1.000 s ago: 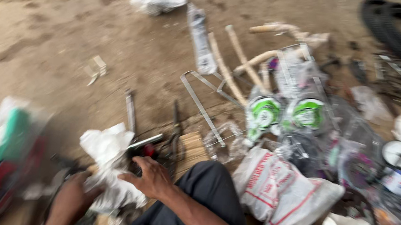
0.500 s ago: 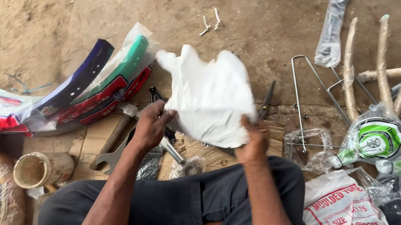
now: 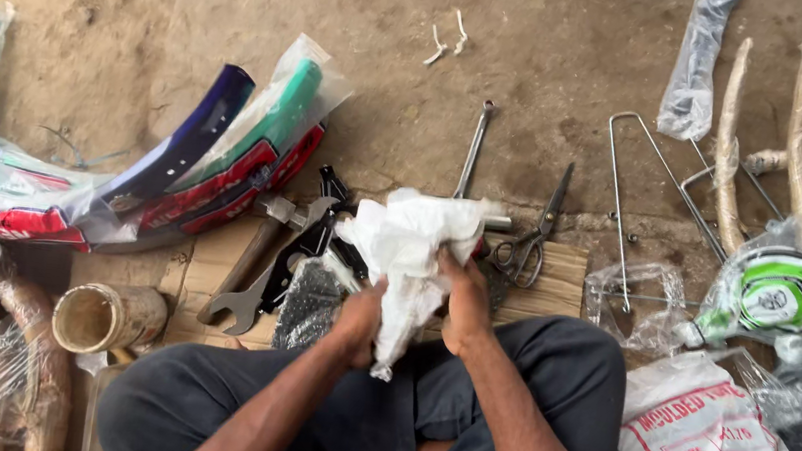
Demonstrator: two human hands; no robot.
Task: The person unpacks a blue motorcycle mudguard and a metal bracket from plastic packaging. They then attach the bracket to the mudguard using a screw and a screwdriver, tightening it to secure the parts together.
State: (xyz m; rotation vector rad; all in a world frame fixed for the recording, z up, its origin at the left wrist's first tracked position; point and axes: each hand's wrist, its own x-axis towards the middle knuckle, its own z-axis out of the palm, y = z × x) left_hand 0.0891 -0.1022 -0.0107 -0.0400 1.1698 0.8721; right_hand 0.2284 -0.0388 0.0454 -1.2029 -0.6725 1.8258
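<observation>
Two hands meet on one bag, and that is the whole of it from where I stand. Furthest left lie the mudguards (image 3: 228, 150), fanned out in their wrappers on the dirt, then a short tube (image 3: 104, 315) with its open mouth up, then a spanner (image 3: 258, 285) slanting across the board (image 3: 557, 274).

Next comes the left hand (image 3: 360, 322), clenched round the lower, gathered end of the white plastic bag (image 3: 412, 257). The bag's long axis runs from that low pinch up and slightly right, widening into a crumpled head that sits over the board, above the person's lap. The right hand (image 3: 463, 298) is closed on the bag's right flank, higher than the left and touching the thicker part, so it is the nearer hand to the bulk. The two grips are close, almost knuckle to knuckle, with the thin twisted tail hanging below the left fist.

Right of them lie scissors (image 3: 530, 240), points away, then a wire stay (image 3: 641, 197), then a printed sack (image 3: 708, 442).
</observation>
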